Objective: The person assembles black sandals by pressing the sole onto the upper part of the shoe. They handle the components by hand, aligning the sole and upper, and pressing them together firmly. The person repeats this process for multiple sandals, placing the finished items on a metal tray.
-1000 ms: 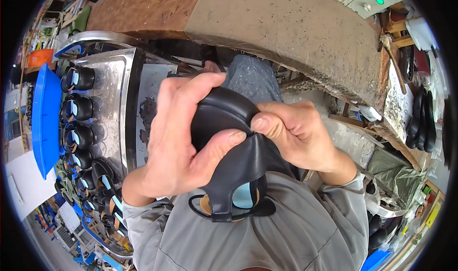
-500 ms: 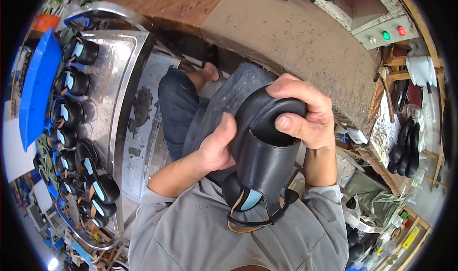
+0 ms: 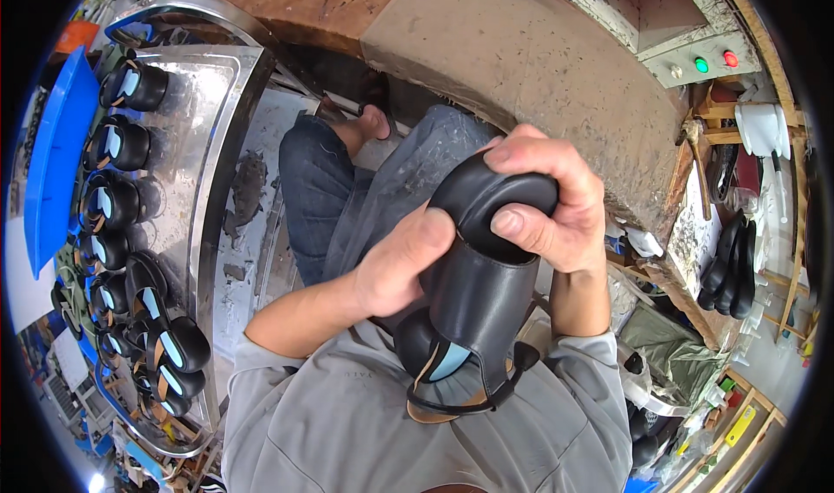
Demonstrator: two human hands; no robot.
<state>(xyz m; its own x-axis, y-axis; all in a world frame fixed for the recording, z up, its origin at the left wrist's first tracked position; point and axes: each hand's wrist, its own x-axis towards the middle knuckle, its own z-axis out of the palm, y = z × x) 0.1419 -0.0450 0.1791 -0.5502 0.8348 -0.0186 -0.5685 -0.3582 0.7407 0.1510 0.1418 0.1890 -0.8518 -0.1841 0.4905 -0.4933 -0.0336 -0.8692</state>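
A black leather sandal point(image 3: 483, 297) with a wide upper band, a thin strap and a pale blue patch is held against my chest, its rounded toe end pointing away from me. My right hand point(image 3: 560, 199) grips that end, fingers over the outer rim and thumb pressing at the opening of the band. My left hand point(image 3: 401, 263) is closed round the left side, thumb on the edge where the band meets the sole; its other fingers are hidden behind the sandal.
On the left, a metal tray cart point(image 3: 195, 137) carries several similar black shoes point(image 3: 115, 143) beside a blue bin point(image 3: 59, 158). Ahead stands a brown workbench point(image 3: 521, 67), with a hammer point(image 3: 698, 158) at its right end. A control panel point(image 3: 702, 65) with coloured buttons is at far right.
My left thumb has moved up and right onto the sandal's edge, from standing off its side. My right hand keeps its grip. The view has shifted slightly.
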